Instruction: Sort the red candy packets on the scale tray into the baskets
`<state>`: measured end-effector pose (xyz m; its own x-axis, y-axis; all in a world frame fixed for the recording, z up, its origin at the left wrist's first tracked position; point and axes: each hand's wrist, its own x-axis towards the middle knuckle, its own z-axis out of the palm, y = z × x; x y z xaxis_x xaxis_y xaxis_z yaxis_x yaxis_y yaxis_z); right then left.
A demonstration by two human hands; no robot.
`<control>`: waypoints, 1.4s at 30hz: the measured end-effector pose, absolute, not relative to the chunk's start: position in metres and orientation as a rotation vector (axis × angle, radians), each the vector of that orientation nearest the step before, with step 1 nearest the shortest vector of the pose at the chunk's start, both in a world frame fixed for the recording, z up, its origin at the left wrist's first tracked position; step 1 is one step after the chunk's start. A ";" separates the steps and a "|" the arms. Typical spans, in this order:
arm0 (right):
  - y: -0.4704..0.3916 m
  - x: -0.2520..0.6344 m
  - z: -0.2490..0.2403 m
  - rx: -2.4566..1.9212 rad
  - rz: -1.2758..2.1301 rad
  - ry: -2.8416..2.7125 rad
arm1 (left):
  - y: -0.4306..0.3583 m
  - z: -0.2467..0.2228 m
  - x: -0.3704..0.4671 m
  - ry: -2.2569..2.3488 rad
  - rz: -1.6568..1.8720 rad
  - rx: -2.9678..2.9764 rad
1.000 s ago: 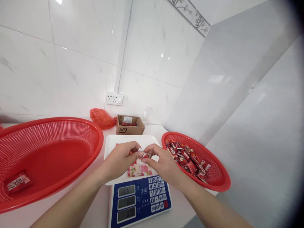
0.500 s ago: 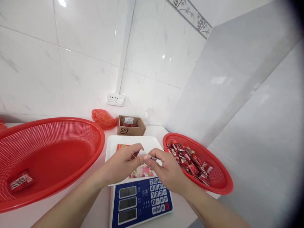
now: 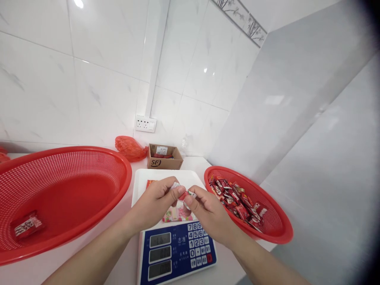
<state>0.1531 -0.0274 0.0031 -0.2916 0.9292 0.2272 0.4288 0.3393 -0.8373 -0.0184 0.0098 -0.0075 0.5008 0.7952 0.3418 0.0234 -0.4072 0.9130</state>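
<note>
Between the fingertips and thumbs of both hands is a small red-and-white wrapped candy [image 3: 184, 194], partly covered by the thumbs. My left hand [image 3: 157, 204] pinches its left end, and my right hand [image 3: 209, 211] pinches the right end. Both hands hover over the white pan [image 3: 141, 194] of a blue electronic scale [image 3: 181, 253]. On the pan under them lies a flat pink packet [image 3: 172, 215] with fruit pictures. An orange-red packet edge [image 3: 150, 183] peeks out behind my left hand.
At left is a big red mesh basket [image 3: 86, 152] with a red packet [image 3: 28, 227] in it. To the right, another red basket [image 3: 282, 229] holds many small red packets [image 3: 237, 202]. Behind the scale are a cardboard box [image 3: 166, 163] and a red plastic bag [image 3: 130, 148] near the wall.
The candy has turned between my fingers, so its red face now shows. My thumbs have moved slightly apart; both hands stay over the pan.
</note>
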 end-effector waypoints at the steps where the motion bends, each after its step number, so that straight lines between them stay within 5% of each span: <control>1: -0.029 0.153 0.004 -1.209 0.820 -1.898 | 0.010 -0.008 -0.019 0.684 1.022 1.762; 12: -0.037 0.153 0.003 -1.177 0.728 -2.042 | 0.004 0.001 -0.019 0.561 0.896 1.865; 22: -0.005 0.194 -0.015 -1.563 0.523 -2.122 | 0.021 0.002 -0.040 0.651 1.483 1.418; 33: -0.004 0.204 -0.049 -1.605 0.707 -2.413 | 0.015 0.004 -0.039 0.585 1.418 1.435; 42: 0.052 0.197 -0.053 -1.658 0.491 -2.278 | 0.012 0.010 -0.044 0.568 1.473 1.438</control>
<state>0.1967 0.0522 -0.0533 -0.3016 0.9531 0.0259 0.8578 0.2831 -0.4290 -0.0442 0.0118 0.0098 0.1609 0.8578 0.4882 -0.3076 -0.4265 0.8506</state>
